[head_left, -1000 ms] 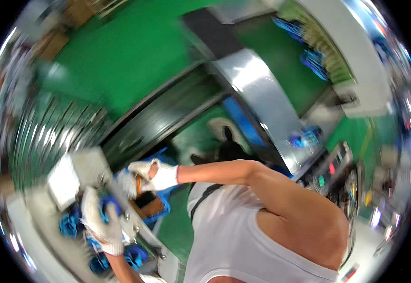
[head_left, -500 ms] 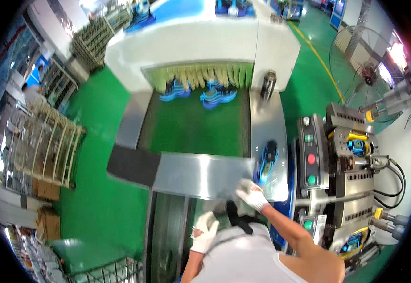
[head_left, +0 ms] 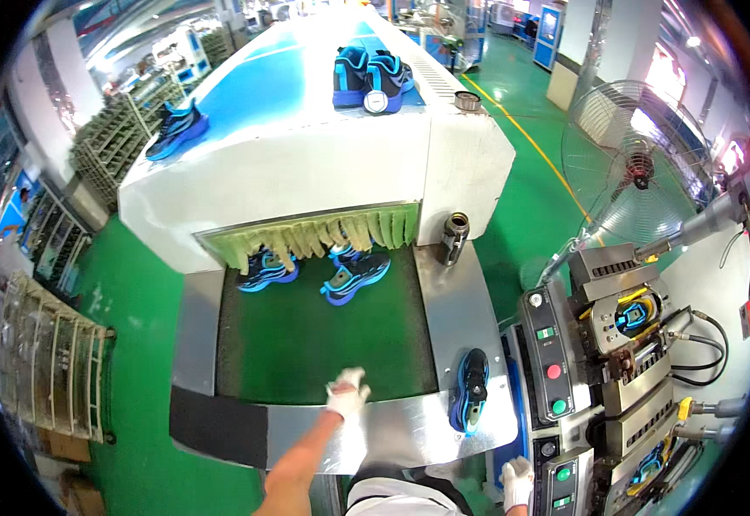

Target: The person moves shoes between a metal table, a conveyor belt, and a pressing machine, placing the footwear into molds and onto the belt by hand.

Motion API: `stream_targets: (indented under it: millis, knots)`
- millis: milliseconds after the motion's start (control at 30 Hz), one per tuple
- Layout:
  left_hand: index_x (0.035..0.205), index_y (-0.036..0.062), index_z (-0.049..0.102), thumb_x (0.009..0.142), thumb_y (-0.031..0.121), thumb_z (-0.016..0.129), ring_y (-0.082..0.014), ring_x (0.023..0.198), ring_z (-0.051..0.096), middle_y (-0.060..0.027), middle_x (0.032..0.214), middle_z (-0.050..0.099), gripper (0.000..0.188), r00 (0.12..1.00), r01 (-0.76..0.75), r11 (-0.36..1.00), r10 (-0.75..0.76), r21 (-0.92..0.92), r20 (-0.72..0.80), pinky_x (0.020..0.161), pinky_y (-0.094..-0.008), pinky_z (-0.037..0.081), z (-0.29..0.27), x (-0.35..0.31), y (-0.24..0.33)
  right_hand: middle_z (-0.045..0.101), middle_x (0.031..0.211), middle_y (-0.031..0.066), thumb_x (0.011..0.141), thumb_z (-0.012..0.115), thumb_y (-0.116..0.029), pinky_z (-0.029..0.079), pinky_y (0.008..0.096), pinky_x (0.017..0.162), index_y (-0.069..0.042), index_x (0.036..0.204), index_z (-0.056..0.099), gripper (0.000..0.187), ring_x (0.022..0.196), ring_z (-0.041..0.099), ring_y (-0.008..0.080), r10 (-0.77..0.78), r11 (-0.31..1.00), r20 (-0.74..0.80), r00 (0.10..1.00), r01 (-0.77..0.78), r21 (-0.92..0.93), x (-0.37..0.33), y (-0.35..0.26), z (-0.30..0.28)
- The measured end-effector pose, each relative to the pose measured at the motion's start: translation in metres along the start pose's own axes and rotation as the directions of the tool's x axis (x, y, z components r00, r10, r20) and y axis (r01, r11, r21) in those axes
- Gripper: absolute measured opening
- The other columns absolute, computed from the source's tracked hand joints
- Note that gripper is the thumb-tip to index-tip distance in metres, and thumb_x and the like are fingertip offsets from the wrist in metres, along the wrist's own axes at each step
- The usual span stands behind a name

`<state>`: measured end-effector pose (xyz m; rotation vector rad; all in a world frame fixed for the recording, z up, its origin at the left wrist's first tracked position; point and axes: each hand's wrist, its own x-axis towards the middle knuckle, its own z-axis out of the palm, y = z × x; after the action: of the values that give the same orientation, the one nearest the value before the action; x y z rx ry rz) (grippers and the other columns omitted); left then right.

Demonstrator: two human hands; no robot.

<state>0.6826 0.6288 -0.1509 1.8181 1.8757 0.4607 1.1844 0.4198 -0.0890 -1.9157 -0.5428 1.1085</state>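
My left hand [head_left: 348,392], in a white glove, reaches over the near end of the green conveyor belt [head_left: 306,344]. Its fingers are apart with nothing in them. Farther in, a black and blue shoe [head_left: 356,277] and another such shoe [head_left: 267,270] lie on the belt by the fringed curtain [head_left: 323,236]. A single black and blue shoe [head_left: 471,391] rests on the metal ledge at the right. My gloved right hand [head_left: 518,483] is low at the right, beside the button panel [head_left: 566,482]; how its fingers are bent is unclear.
Black and blue shoes [head_left: 371,82] stand on the white machine housing [head_left: 306,168], with another shoe [head_left: 177,129] at its left. An uncapped flask [head_left: 454,239] stands on the right ledge. Pressing machines [head_left: 637,327] and a large fan [head_left: 637,163] are to the right; racks [head_left: 44,361] stand left.
My left hand has gone from beside my body forward over the belt. The right has drawn back from the ledge toward the button panel. The view has tilted up, showing more of the housing.
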Motion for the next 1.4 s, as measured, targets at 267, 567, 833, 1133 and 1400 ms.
stream_targets:
  millis: [267, 567, 833, 1133, 1400]
  knots:
    - [0.144, 0.0098, 0.05, 0.077, 0.043, 0.083, -0.0388, 0.127, 0.055, -0.0181, 0.138, 0.056, 0.082, 0.996, 0.084, 0.955, -0.075, 0.283, -0.043, 0.104, -0.056, 0.044, -0.135, 0.269, 0.02, 0.066, 0.094, 0.0069, 0.088, 0.079, -0.026, 0.051, 0.0372, 0.065, -0.005, 0.113, 0.063, 0.036, 0.073, 0.058, 0.0168, 0.071, 0.772, -0.257, 0.964, -0.216, -0.598, -0.127, 0.073, -0.063]
    - [0.134, 0.0071, 0.051, 0.075, 0.04, 0.083, -0.0382, 0.11, 0.066, -0.0218, 0.121, 0.067, 0.075, 1.0, -0.004, 0.975, 0.008, 0.222, -0.018, 0.092, -0.0527, 0.051, -0.076, 0.326, -0.031, 0.072, 0.107, 0.0159, 0.085, 0.08, -0.034, 0.052, 0.0399, 0.09, 0.004, 0.117, 0.066, 0.052, 0.099, 0.066, 0.0272, 0.446, 0.746, -0.27, 0.854, -0.521, -0.414, -0.197, -0.077, 0.032]
    - [0.135, -0.0009, 0.052, 0.07, 0.044, 0.086, -0.0384, 0.111, 0.068, -0.025, 0.122, 0.069, 0.086, 0.972, 0.234, 0.959, -0.227, -0.163, 0.062, 0.098, -0.0491, 0.052, -0.116, 0.139, 0.086, 0.069, 0.127, 0.0175, 0.09, 0.072, -0.025, 0.051, 0.0417, 0.103, -0.003, 0.122, 0.066, 0.04, 0.116, 0.066, 0.0348, -0.218, 0.721, 0.025, 0.976, 0.178, -0.669, -0.083, -0.137, 0.103]
    - [0.155, 0.0003, 0.039, 0.103, 0.046, 0.059, -0.0179, 0.12, 0.061, -0.0105, 0.139, 0.061, 0.073, 0.932, 0.307, 0.739, -0.105, -0.599, 0.348, 0.095, -0.0396, 0.056, -0.062, 0.009, 0.209, 0.063, 0.137, 0.0128, 0.093, 0.066, -0.014, 0.052, 0.0388, 0.1, -0.001, 0.144, 0.052, 0.055, 0.116, 0.064, 0.022, -0.146, 0.946, 0.487, 0.861, -0.022, 0.322, -0.052, -0.161, 0.145]
    - [0.161, -0.0047, 0.017, 0.083, 0.056, 0.079, -0.0294, 0.138, 0.048, -0.0185, 0.154, 0.042, 0.117, 0.829, 0.154, 0.375, 0.455, -0.914, 0.326, 0.117, -0.0436, 0.037, -0.062, -0.019, 0.434, 0.067, 0.128, 0.0044, 0.085, 0.082, -0.009, 0.053, 0.0317, 0.095, -0.004, 0.142, 0.056, 0.064, 0.109, 0.063, 0.0133, -0.176, 0.57, 0.558, 0.811, -0.378, 0.73, -0.032, -0.197, 0.008]
